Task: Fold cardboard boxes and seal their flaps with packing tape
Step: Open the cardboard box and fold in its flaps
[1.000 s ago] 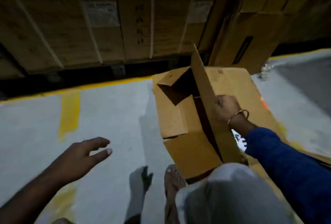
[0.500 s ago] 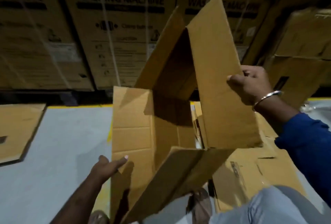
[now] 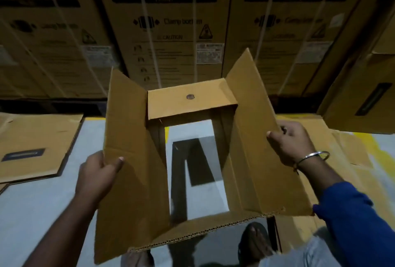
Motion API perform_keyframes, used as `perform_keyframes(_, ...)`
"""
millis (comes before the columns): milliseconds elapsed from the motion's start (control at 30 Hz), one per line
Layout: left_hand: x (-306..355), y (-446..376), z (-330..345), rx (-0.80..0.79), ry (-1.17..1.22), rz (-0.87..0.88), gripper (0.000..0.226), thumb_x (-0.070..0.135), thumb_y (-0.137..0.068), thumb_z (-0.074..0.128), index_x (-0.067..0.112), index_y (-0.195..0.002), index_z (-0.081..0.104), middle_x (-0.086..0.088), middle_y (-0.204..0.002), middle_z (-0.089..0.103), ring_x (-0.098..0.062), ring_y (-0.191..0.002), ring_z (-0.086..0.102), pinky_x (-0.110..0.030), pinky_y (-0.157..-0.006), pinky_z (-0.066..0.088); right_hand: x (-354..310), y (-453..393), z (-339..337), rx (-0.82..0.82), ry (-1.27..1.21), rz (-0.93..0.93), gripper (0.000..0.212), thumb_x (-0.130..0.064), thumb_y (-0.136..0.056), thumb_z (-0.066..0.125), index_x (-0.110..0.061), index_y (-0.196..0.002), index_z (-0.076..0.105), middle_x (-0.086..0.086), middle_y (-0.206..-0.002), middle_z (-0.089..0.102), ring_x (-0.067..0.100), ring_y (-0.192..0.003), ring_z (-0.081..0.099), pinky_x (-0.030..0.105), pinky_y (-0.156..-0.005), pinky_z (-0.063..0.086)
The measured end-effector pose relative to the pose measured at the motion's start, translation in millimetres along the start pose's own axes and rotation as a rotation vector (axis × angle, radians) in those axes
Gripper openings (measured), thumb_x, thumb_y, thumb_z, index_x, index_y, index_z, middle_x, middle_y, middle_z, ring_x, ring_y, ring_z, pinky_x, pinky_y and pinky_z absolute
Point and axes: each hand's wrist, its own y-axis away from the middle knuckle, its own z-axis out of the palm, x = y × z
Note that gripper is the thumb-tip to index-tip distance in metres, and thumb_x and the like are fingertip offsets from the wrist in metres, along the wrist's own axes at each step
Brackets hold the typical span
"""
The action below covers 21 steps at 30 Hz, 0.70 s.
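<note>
Grey floor (image 3: 42, 213), open box (image 3: 252, 160) pinched between left hand (image 3: 96, 172), right hand (image 3: 292, 142)

Box (image 3: 252, 160) held open-ended; grey floor (image 3: 32, 213) visible straight through its middle, so the shaft is passable from above. Side flaps stand up left and right, each gripped at its outer edge by the left hand (image 3: 96, 172) and right hand (image 3: 288, 142). Far flap (image 3: 188, 100) leans over the opening's far end. Washing machine cartons (image 3: 166, 31) wall off the far side. Flat cardboard (image 3: 36, 142) lies on the floor at left; bare floor near left.
</note>
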Motion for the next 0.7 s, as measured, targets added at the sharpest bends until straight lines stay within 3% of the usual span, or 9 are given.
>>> perform_keyframes(100, 1.7, -11.6, 1.8, 0.001, -0.028, -0.025, 0.026, 0.034, -0.097, 0.067, 0.02, -0.118, 0.068, -0.007, -0.103, 0.074, -0.031, -0.089, 0.071, -0.053, -0.082, 0.061, -4.6, 2.6, 19.8, -0.03, 0.171, -0.039, 0.01, -0.01, -0.095, 0.068, -0.019, -0.092, 0.072, -0.01, -0.075, 0.061, 0.01, -0.074, 0.059, 0.019, -0.054, 0.035)
perform_keyframes(200, 4.2, -20.6, 8.3, 0.01, -0.113, -0.023, 0.021, 0.031, -0.098, 0.068, 0.014, -0.112, 0.067, -0.01, -0.1, 0.071, -0.032, -0.087, 0.068, -0.041, -0.073, 0.055, -6.4, -4.8, 28.9, -0.043, 0.231, -0.029, 0.007, -0.009, -0.093, 0.069, -0.012, -0.091, 0.074, 0.001, -0.078, 0.065, 0.024, -0.079, 0.062, 0.021, -0.055, 0.034)
perform_keyframes(267, 7.7, -25.0, 12.0, 0.018, -0.156, -0.019, 0.018, 0.03, -0.097, 0.068, 0.015, -0.107, 0.067, -0.009, -0.097, 0.07, -0.031, -0.085, 0.067, -0.039, -0.071, 0.052, -6.2, -8.7, 32.5, -0.002, 0.234, -0.018, 0.008, -0.009, -0.094, 0.069, -0.009, -0.098, 0.075, 0.006, -0.087, 0.068, 0.022, -0.077, 0.059, 0.023, -0.059, 0.036)
perform_keyframes(367, 11.7, -33.0, 15.6, 0.003, -0.147, -0.005, 0.021, 0.029, -0.096, 0.07, 0.015, -0.111, 0.072, -0.009, -0.097, 0.073, -0.03, -0.085, 0.068, -0.04, -0.074, 0.055, -6.5, -12.2, 34.2, 0.026, 0.212, -0.005, 0.025, -0.014, -0.099, 0.065, -0.014, -0.123, 0.071, -0.001, -0.097, 0.065, 0.019, -0.089, 0.062, 0.029, -0.077, 0.046)
perform_keyframes(500, 12.7, -35.1, 17.2, -0.055, -0.226, 0.012, 0.033, 0.029, -0.096, 0.069, 0.02, -0.128, 0.068, -0.011, -0.116, 0.074, -0.036, -0.102, 0.069, -0.05, -0.091, 0.057, -2.3, -12.7, 30.4, -0.07, 0.248, 0.049, 0.049, -0.017, -0.1, 0.064, -0.028, -0.147, 0.051, 0.004, -0.118, 0.064, 0.023, -0.106, 0.06, 0.043, -0.089, 0.054)
perform_keyframes(600, 10.5, -27.2, 18.8, -0.137, -0.322, 0.0, 0.035, 0.032, -0.099, 0.065, 0.018, -0.131, 0.064, -0.014, -0.12, 0.07, -0.037, -0.105, 0.065, -0.05, -0.092, 0.055, 0.1, -6.4, 25.5, -0.166, 0.3, 0.091, 0.061, -0.016, -0.099, 0.065, -0.031, -0.153, 0.04, 0.01, -0.129, 0.062, 0.023, -0.1, 0.053, 0.039, -0.084, 0.049)
perform_keyframes(700, 10.7, -16.4, 19.7, -0.136, -0.391, 0.013, 0.038, 0.037, -0.102, 0.06, 0.014, -0.132, 0.063, -0.016, -0.122, 0.069, -0.037, -0.102, 0.064, -0.048, -0.088, 0.054, 4.4, 3.2, 19.2, -0.221, 0.306, 0.15, 0.064, -0.019, -0.098, 0.067, -0.031, -0.154, 0.037, 0.009, -0.124, 0.06, 0.024, -0.1, 0.052, 0.038, -0.08, 0.047)
